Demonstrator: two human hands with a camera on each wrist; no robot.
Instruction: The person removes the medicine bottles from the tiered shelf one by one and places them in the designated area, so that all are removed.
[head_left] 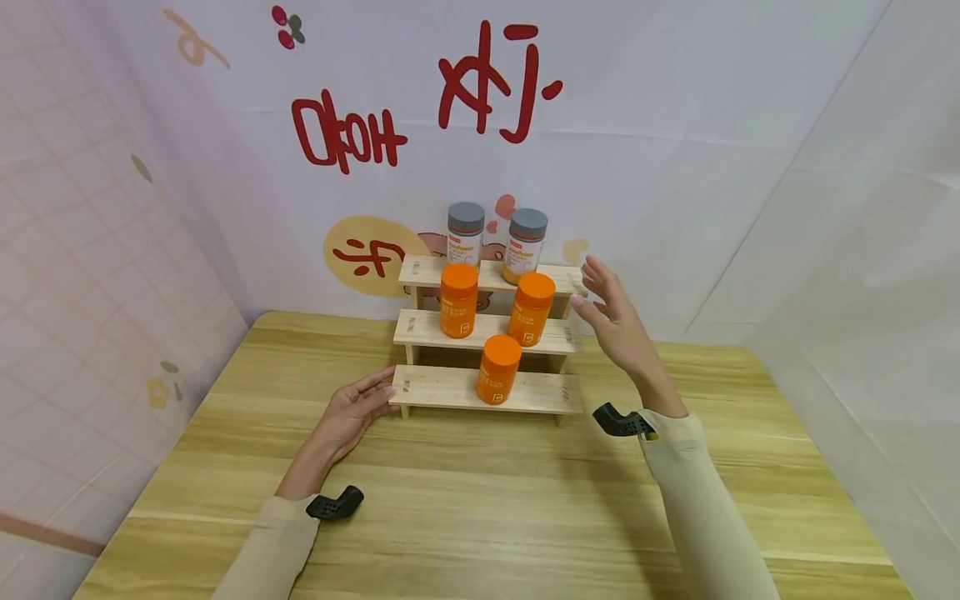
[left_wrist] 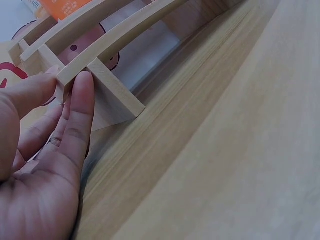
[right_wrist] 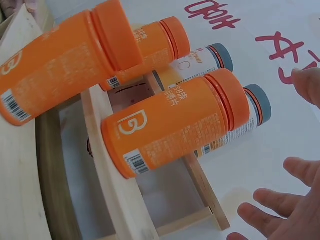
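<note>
A three-step wooden display stand (head_left: 442,387) stands on the table. My left hand (head_left: 348,419) pinches the left end of its lowest step; the left wrist view shows the thumb at the board's end and a finger (left_wrist: 81,97) underneath. My right hand (head_left: 624,327) is raised beside the stand's upper right end, fingers apart and holding nothing. On the lowest step is one orange bottle (head_left: 498,371). The middle step bears an orange bottle (head_left: 458,302) at left and another orange bottle (head_left: 531,310) at right. Two grey-capped bottles with white labels (head_left: 465,237) (head_left: 524,247) occupy the top step.
The wood-grain table (head_left: 480,500) extends in front of the stand and to both sides. Close behind the stand hangs a white backdrop (head_left: 637,167) with red characters. More pale sheeting (head_left: 847,275) borders the table at right and left.
</note>
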